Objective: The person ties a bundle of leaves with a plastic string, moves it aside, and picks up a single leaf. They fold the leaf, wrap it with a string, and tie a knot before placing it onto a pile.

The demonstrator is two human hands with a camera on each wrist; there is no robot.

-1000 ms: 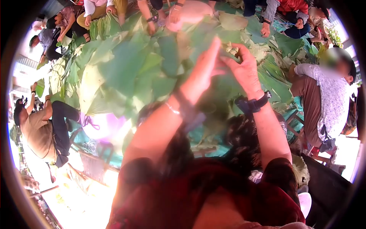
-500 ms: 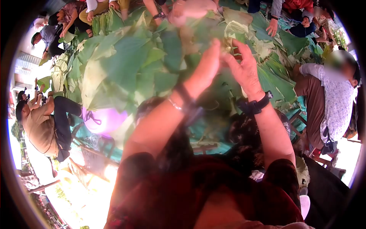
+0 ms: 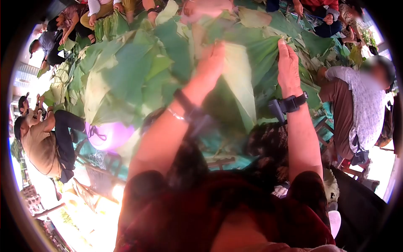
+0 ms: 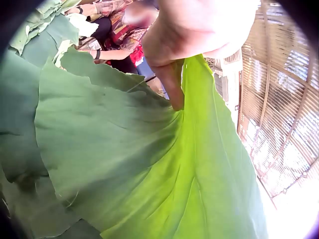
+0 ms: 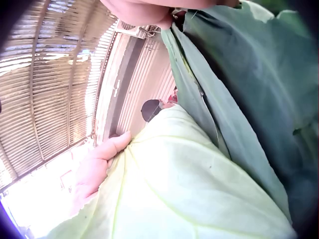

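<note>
I hold a large green leaf (image 3: 240, 80) spread out in front of me, with a hand on each side edge. My left hand (image 3: 211, 64) grips its left edge; in the left wrist view a finger (image 4: 172, 84) curls down over the fold of the leaf (image 4: 149, 164). My right hand (image 3: 288, 63) holds the right edge, pinched at the top of the right wrist view (image 5: 149, 11). There the pale underside of the leaf (image 5: 184, 194) fills the frame, with the other hand's fingers (image 5: 97, 169) on its far edge. Both wrists wear dark straps.
A big heap of green leaves (image 3: 126, 71) lies beyond the held one. Several people sit around it: one in tan at the left (image 3: 40, 147), one in a patterned shirt at the right (image 3: 365, 109). A purple basin (image 3: 110, 136) sits below the heap.
My hands were close together on a folded leaf; they have moved apart and the leaf now hangs spread wide between them.
</note>
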